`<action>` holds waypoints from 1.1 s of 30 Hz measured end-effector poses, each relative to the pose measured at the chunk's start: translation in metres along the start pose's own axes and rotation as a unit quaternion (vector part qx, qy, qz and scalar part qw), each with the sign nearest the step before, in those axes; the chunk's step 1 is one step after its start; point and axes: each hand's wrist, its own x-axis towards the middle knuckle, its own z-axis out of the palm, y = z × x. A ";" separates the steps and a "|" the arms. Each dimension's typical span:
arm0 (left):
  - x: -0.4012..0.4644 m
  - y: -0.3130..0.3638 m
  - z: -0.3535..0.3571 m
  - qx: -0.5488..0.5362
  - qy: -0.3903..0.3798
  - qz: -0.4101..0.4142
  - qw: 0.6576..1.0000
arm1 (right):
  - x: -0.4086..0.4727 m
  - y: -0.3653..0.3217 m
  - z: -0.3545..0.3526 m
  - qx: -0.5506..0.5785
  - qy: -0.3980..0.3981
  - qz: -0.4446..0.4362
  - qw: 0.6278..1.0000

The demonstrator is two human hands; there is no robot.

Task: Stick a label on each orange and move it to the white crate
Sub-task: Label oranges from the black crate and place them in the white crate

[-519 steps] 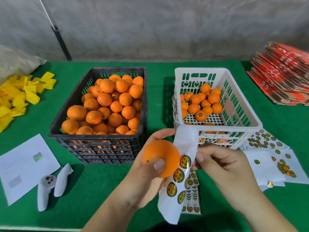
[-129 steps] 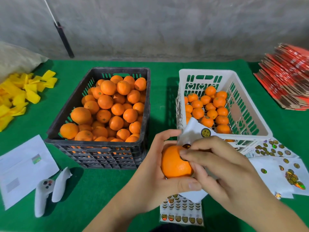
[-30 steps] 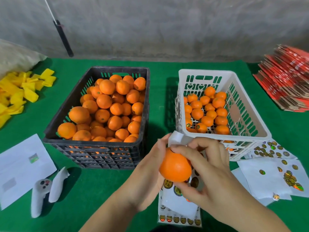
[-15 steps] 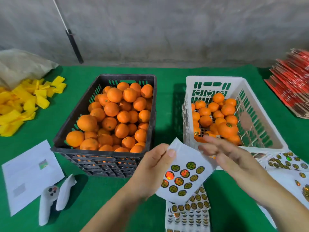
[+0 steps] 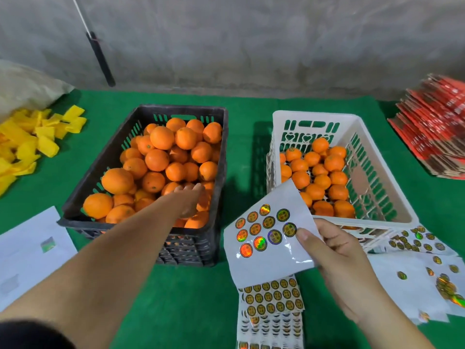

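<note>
Since the earlier frame, left hand (image 5: 188,201) has moved into the black crate (image 5: 100,172), grip relaxed over unlabelled oranges (image 5: 161,159). Right hand (image 5: 334,255) pinches the label sheet (image 5: 271,238) beside the white crate (image 5: 377,187), ready for peeling.

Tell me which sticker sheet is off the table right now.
The partly used sticker sheet pinched in the right hand, with about ten round labels left. The other sheets lie flat on the green table.
</note>
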 end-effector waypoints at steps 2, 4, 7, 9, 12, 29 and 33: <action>0.004 0.004 0.006 0.046 0.015 0.000 0.999 | -0.002 0.000 -0.001 0.007 0.002 0.005 1.000; 0.006 0.006 0.007 0.105 0.053 -0.004 0.993 | -0.004 0.002 -0.004 0.007 0.000 0.007 1.000; 0.008 0.005 0.005 0.196 0.096 0.001 0.976 | -0.007 0.002 -0.004 0.009 0.011 0.009 1.000; 0.010 0.003 0.006 0.236 0.119 0.021 0.964 | -0.007 0.003 -0.003 0.017 0.019 0.013 1.000; 0.015 0.001 0.009 0.233 0.142 0.084 0.958 | -0.008 0.004 -0.001 0.028 0.020 0.015 0.999; -0.203 0.061 0.020 -0.801 -0.085 0.243 0.540 | -0.005 -0.023 -0.014 0.001 -0.077 0.002 0.997; -0.213 0.074 0.045 -0.824 -0.128 0.254 0.491 | -0.007 -0.035 -0.005 -0.071 -0.108 -0.043 0.991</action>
